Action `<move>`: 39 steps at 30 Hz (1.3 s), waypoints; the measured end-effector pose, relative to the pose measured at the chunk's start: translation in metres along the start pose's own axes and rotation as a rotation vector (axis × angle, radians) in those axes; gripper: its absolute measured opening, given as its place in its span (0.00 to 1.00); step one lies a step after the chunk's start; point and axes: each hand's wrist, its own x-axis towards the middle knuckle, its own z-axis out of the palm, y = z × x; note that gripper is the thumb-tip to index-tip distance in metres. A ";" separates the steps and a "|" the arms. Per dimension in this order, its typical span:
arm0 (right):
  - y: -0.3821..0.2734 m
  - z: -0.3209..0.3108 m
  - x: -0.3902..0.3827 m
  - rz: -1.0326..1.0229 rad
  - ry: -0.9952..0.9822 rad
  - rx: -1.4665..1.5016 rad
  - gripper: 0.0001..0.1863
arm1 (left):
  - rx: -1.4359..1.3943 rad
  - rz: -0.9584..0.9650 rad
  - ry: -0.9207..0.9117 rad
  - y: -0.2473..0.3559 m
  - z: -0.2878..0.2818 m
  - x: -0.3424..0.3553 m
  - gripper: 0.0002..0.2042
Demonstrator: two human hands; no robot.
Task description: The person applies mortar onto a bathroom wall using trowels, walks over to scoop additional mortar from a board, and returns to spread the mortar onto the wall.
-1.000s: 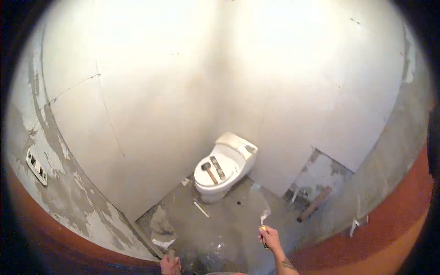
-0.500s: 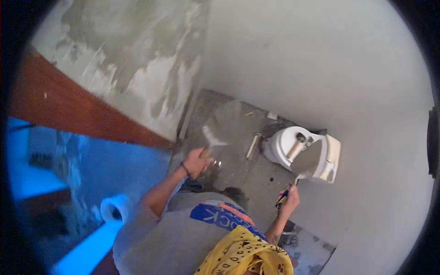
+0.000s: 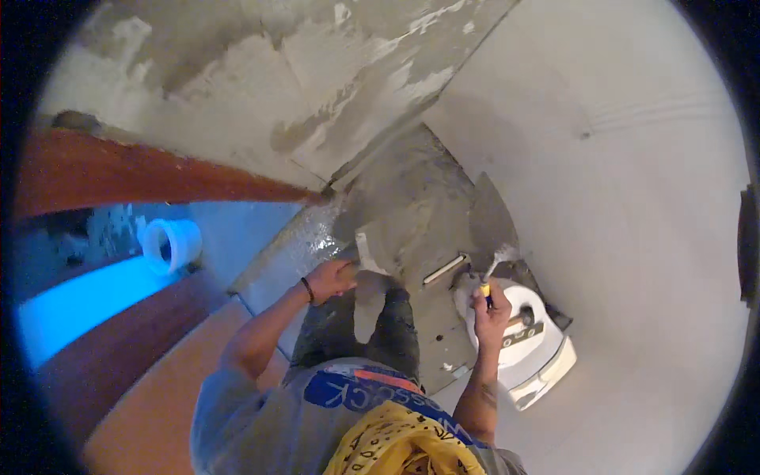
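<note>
My left hand is closed round the handle of a putty knife; white filler shows near the base of its blade. The rest of that blade blends into the grey floor. My right hand grips a second putty knife by its yellow and dark handle. White filler coats its neck, and its wide grey blade points away from me, in front of the far wall. Just beyond my right wrist stands a white toilet, lid down, with a hammer and a metal plate on it.
Patchy plaster covers the left wall; the right wall is pale and smooth. A reddish-brown board runs along the left. A white bucket stands beyond it in blue light. A pale bar lies on the grey floor.
The view has turned. My right hand has brought its putty knife from over the toilet up towards the far wall. My left hand keeps its putty knife, slightly lower in the picture.
</note>
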 end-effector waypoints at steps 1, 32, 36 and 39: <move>0.017 0.001 0.015 -0.122 -0.022 -0.047 0.15 | 0.013 0.012 0.030 -0.007 0.008 0.006 0.20; 0.241 0.239 0.239 -1.308 -0.105 -0.933 0.16 | -0.077 0.348 0.313 -0.330 -0.091 0.256 0.10; 0.231 0.250 0.217 -1.308 -0.148 -0.958 0.16 | -0.117 0.383 0.317 -0.355 -0.077 0.239 0.09; 0.208 0.252 0.205 -1.316 -0.181 -1.017 0.15 | -0.143 0.440 0.318 -0.366 -0.075 0.228 0.10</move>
